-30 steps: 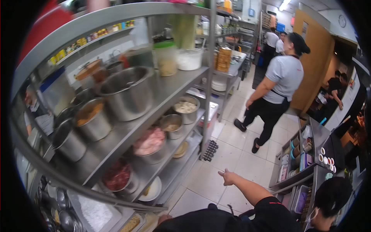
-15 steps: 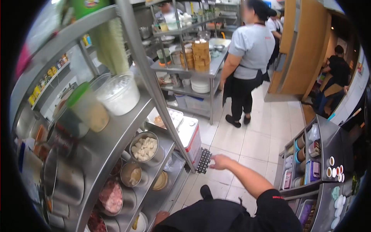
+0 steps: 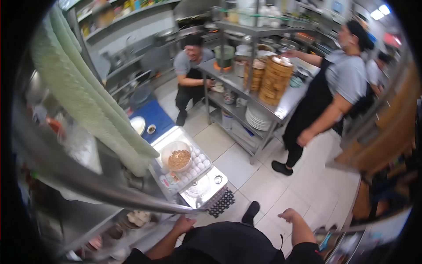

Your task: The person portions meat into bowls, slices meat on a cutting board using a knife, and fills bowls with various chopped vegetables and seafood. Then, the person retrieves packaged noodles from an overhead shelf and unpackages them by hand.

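My left hand is low at the centre-left, beside the metal shelving, its blurred fingers loosely bent and apart from anything I can make out. Out over the tiled floor, my right hand hangs empty with relaxed, slightly curled fingers. Ahead of my left hand stands a metal-topped cabinet. On it are a tray of eggs and a clear bowl of brown crumbly food. A black perforated block shows at the cabinet's foot.
A person in grey and black stands at the right by a steel table with bamboo steamers. Another person crouches behind it. A green cloth hangs at the left above a shelf post. White plates sit below.
My view has swung left and forward; the cabinet and steel table appear closer. My left hand has come more fully into view. The standing person now reaches over the table.
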{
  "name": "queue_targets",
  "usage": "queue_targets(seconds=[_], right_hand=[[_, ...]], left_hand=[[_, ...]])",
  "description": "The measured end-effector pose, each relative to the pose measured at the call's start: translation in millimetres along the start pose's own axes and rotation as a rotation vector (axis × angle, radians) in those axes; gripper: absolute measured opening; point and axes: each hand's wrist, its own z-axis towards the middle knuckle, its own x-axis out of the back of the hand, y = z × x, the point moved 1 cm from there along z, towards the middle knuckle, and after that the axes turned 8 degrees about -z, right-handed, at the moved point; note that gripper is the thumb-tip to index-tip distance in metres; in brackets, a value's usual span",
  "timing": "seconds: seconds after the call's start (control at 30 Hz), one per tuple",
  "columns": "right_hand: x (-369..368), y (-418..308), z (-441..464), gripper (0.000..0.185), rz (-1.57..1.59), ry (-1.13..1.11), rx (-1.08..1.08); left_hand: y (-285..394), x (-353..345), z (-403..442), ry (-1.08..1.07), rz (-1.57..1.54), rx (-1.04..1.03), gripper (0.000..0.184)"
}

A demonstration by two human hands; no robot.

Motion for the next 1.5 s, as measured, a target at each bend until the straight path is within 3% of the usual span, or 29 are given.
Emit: queue_targets(seconds=[0.03, 0.1, 0.2, 0.37, 0.63, 0.67, 0.77, 0.9, 0.93, 0.97, 1.03, 1.17, 1.23, 1.33, 1.43, 1.5], right_hand=[[26, -8, 17, 0.064, -0.022, -0.008, 0.057], [69, -29, 69, 0.07, -0.114, 0.075, 0.276], [140, -103, 95, 0.071, -0.283, 0.063, 0.529], [235, -237, 119, 0.066, -0.374, 0.028, 0.769], [283, -391, 118, 0.066, -0.554, -0.143, 0.951], [288, -409, 121, 0.067, -0.609, -0.158, 0.957], [298, -448, 135, 0.068, -0.753, -0.259, 0.942], [320, -514, 152, 0.069, -0.783, -0.215, 0.89], [327, -530, 158, 0.069, -0.813, -0.203, 0.905], [332, -548, 166, 0.069, -0.841, -0.19, 0.925], [337, -590, 174, 0.068, -0.928, -0.151, 0.956], [354, -672, 187, 0.069, -1.115, -0.073, 1.03], [358, -719, 188, 0.071, -1.194, -0.067, 1.071], [358, -781, 215, 0.075, -1.231, -0.108, 1.232], [384, -846, 211, 0.075, -1.112, -0.099, 1.345], [402, -883, 212, 0.074, -1.089, -0.116, 1.306]], left_hand=[[-2, -7, 8, -0.007, -0.048, 0.085, 0.058], [-2, -26, 7, 0.158, -0.421, 0.065, 0.052], [29, -40, -16, 0.377, -0.584, 0.116, 0.049], [49, -57, -16, 0.559, -0.817, 0.263, 0.044], [32, -82, 15, 0.828, -1.064, 0.33, 0.036], [49, -82, 13, 0.872, -1.069, 0.343, 0.025], [81, -78, 6, 0.893, -1.132, 0.393, 0.021], [95, -72, -6, 0.632, -0.978, 0.73, 0.037], [109, -67, -12, 0.381, -0.9, 0.755, 0.04], [135, -58, -21, 0.135, -0.813, 0.77, 0.044], [232, -16, -44, 0.133, -0.687, 0.573, 0.039], [323, 52, -37, 0.702, -0.936, -0.194, 0.033], [361, 107, -3, 1.009, -0.912, -0.425, 0.042], [418, 202, 56, 1.467, -0.98, -0.486, 0.063], [381, 291, 124, 1.898, -0.344, -0.319, 0.072], [353, 329, 145, 1.983, -0.59, -0.087, 0.075]])
